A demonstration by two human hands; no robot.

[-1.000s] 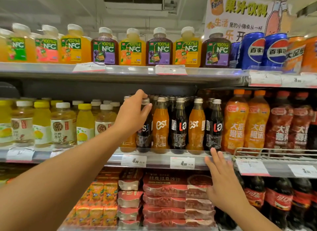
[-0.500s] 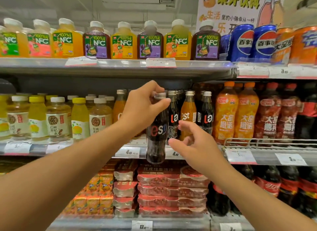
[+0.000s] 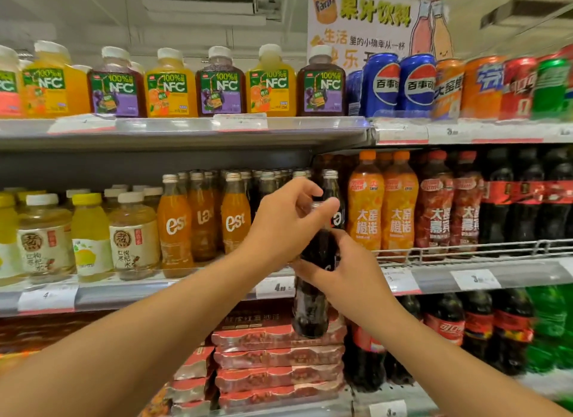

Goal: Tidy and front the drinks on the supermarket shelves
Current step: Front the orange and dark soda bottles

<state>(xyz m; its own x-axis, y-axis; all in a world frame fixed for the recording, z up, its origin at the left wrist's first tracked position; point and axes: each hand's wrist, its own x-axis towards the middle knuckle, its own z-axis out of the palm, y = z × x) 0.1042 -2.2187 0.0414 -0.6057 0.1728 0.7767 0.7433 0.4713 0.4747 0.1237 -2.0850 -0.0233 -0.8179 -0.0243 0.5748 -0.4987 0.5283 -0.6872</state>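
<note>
Mid-job: one dark cola bottle is off the shelf, held out in front of the middle shelf edge. Left hand pinches its cap, thumb and fingers curled over the top. Right hand wraps its waist, fingers across the label. Bottle upright, base hanging free below the shelf lip. Behind: orange bottles front the row, some labels turned sideways, so I'd say fronting isn't finished and this bottle needs a slot.
</note>
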